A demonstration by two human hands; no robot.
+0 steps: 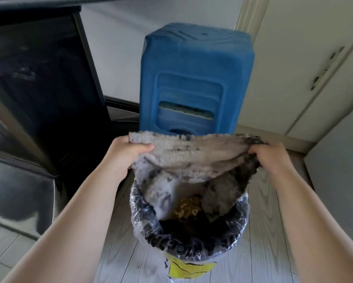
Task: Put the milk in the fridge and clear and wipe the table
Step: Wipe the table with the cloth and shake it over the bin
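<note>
A grey cleaning cloth [192, 158], stained dark in patches, hangs stretched between both hands over a bin. My left hand [126, 154] grips its left corner and my right hand [271, 158] grips its right corner. Directly below stands a round trash bin [143, 221] lined with a clear plastic bag. Yellowish food scraps [188, 208] lie inside the bin, under the cloth's hanging lower edge. No milk or table is in view.
A blue plastic stool [196, 78] stands just behind the bin. A dark glossy appliance [34, 88] fills the left side. Cream cabinet doors [306, 58] run along the right. The floor [269, 252] is pale wood-look planks.
</note>
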